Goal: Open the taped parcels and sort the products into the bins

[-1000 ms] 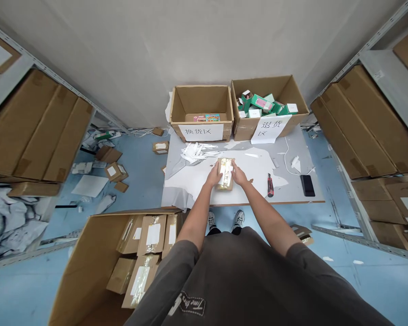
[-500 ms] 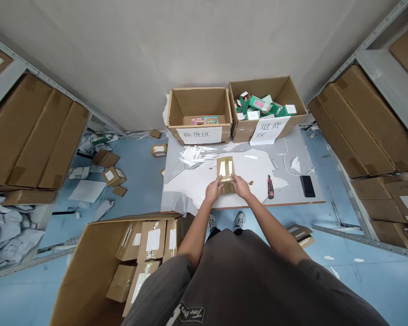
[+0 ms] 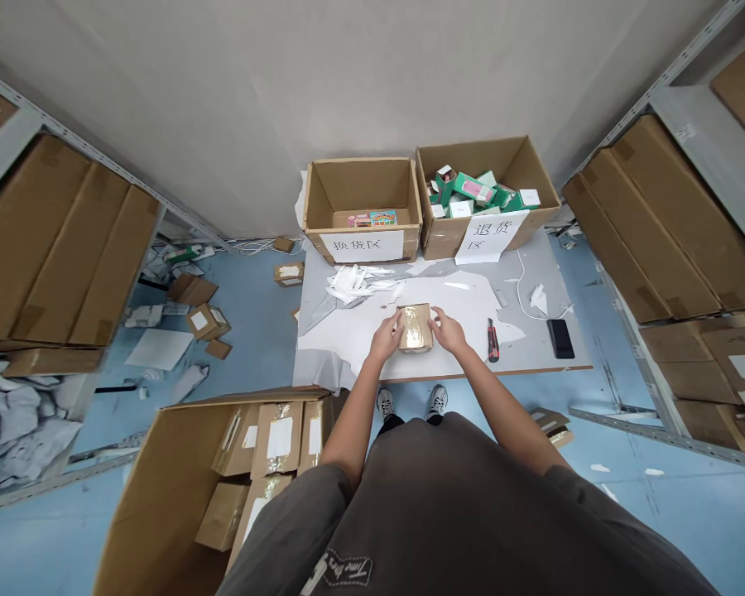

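Note:
A small cardboard box (image 3: 415, 329) lies on the white-covered table in front of me, a face with shiny clear tape turned up. My left hand (image 3: 386, 338) is at its left side, fingertips against the edge. Over on the right, my right hand (image 3: 448, 333) has its thumb and fingers around the upper right corner of the same box. The box sits between both hands. A red and black utility knife (image 3: 492, 341) lies to the right of my right hand. White paper scraps (image 3: 355, 284) are heaped beyond my left hand.
Two open cartons stand at the back: a left carton (image 3: 363, 244) with colourful packs, a right carton (image 3: 440, 240) with green and white boxes. A phone (image 3: 560, 338) lies at the table's right. A big carton (image 3: 140, 497) of parcels is at lower left; shelves flank both sides.
The small box has been turned over: the face with two white label strips is replaced on top by a taped face. My right hand has shifted slightly right and up.

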`<state>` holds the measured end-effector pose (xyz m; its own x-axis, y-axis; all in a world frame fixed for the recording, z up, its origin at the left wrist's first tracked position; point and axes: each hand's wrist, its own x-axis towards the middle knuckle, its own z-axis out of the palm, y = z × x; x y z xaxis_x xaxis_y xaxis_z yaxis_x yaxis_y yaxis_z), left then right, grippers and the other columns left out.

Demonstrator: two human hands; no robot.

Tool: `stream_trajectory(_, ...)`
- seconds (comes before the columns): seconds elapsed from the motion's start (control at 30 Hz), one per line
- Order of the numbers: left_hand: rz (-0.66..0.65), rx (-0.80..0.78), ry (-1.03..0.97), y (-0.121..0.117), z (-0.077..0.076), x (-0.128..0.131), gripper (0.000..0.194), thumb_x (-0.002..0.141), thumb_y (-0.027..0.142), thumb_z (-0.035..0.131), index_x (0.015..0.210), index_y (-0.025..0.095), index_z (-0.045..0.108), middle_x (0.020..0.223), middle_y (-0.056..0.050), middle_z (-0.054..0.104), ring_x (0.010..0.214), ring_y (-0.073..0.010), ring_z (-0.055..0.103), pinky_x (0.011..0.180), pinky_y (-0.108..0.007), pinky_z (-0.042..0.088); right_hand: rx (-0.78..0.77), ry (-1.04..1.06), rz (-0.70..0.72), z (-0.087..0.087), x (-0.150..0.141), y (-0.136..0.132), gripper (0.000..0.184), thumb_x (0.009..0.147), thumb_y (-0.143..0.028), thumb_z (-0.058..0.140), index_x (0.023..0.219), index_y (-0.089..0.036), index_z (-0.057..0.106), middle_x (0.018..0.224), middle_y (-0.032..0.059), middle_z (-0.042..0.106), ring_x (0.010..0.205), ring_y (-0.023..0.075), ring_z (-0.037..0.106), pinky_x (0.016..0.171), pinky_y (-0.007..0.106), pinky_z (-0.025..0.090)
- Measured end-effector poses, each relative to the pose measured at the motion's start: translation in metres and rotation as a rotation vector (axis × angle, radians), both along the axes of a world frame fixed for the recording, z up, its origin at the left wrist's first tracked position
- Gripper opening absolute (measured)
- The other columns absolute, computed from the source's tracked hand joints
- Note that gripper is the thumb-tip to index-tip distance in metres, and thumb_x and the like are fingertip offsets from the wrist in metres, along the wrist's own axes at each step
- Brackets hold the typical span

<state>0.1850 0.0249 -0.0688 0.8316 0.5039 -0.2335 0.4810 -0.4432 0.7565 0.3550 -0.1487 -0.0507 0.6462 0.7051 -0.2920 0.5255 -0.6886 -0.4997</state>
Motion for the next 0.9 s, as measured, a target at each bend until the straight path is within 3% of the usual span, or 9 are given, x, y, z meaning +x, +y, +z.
stream_trajectory(0.13,-0.126,-0.017,-0.073,-0.028,-0.011,-0.032,0.086,0.094,0.029,0.072,0.171,0.027,0.035,0.166,-0.013,0.046,0.144,-0.0289,0.055,0.118,-0.04,0.049,0.033,0.05,0.152,-0.01,-0.033,-0.036,0.072,0.099,-0.037,0.071,0.165,-0.031,0.045,0.145,0.0103,0.068,0.116,0.027,0.072,0.099,0.038,0.055)
stream_trajectory(0.27,-0.083,-0.014,-0.043,-0.036,-0.014,-0.031,0.077,0.097,0.024,0.068,0.169,0.029,0.04,0.153,-0.012,0.058,0.138,-0.0274,0.06,0.115,-0.039,0.05,0.108,0.046,0.153,-0.016,-0.043,-0.041,0.065,0.102,-0.023,0.06,0.165,-0.03,0.046,0.148,0.0107,0.066,0.125,0.0264,0.068,0.104,0.039,0.055)
stream_trajectory(0.43,-0.025,0.041,-0.025,-0.002,-0.002,-0.001,0.061,0.106,0.044,0.061,0.165,0.031,0.048,0.137,-0.009,0.07,0.11,-0.0235,0.071,0.103,-0.035,0.054,0.159,0.007,0.123,-0.005,-0.004,-0.007,0.051,0.11,-0.033,0.049,0.16,-0.025,0.053,0.144,0.0103,0.07,0.12,0.026,0.07,0.106,0.038,0.053)
stream_trajectory(0.57,0.082,0.011,0.108,0.017,-0.011,0.034,0.066,0.106,0.034,0.056,0.169,0.024,0.04,0.146,-0.012,0.069,0.124,-0.0267,0.069,0.11,-0.037,0.05,-0.009,0.071,0.079,-0.011,0.015,0.031,0.053,0.11,-0.023,0.044,0.162,-0.022,0.051,0.141,0.0107,0.073,0.122,0.0256,0.069,0.105,0.035,0.051)
stream_trajectory(0.63,0.054,-0.049,0.145,0.016,-0.021,0.041,0.074,0.103,0.028,0.058,0.172,0.019,0.033,0.156,-0.015,0.062,0.137,-0.0287,0.063,0.115,-0.039,0.047,-0.099,0.124,0.079,-0.019,0.011,0.04,0.058,0.108,-0.021,0.045,0.167,-0.021,0.045,0.14,0.0113,0.073,0.122,0.0255,0.069,0.104,0.034,0.051)
stream_trajectory(0.7,0.0,-0.066,0.121,0.011,-0.031,0.032,0.079,0.1,0.026,0.061,0.173,0.017,0.03,0.166,-0.018,0.052,0.15,-0.0302,0.052,0.122,-0.041,0.043,-0.123,0.135,0.087,-0.027,0.003,0.036,0.065,0.107,-0.022,0.047,0.171,-0.021,0.037,0.143,0.0122,0.071,0.12,0.0256,0.07,0.103,0.034,0.052)
stream_trajectory(0.8,-0.017,0.002,0.109,-0.006,-0.042,-0.005,0.085,0.097,0.031,0.068,0.173,0.021,0.031,0.175,-0.019,0.037,0.16,-0.0346,0.039,0.126,-0.047,0.038,-0.087,0.066,0.085,-0.036,-0.017,0.011,0.069,0.107,-0.029,0.051,0.173,-0.024,0.032,0.155,0.0149,0.06,0.118,0.0267,0.07,0.103,0.037,0.053)
stream_trajectory(0.9,-0.087,0.029,0.155,-0.029,-0.053,-0.045,0.101,0.086,0.026,0.082,0.173,0.029,0.032,0.179,-0.019,0.026,0.157,-0.0395,0.043,0.123,-0.049,0.042,-0.082,0.054,0.184,-0.048,-0.047,-0.019,0.084,0.099,-0.042,0.07,0.173,-0.03,0.032,0.161,0.014,0.054,0.122,0.0294,0.07,0.1,0.037,0.055)
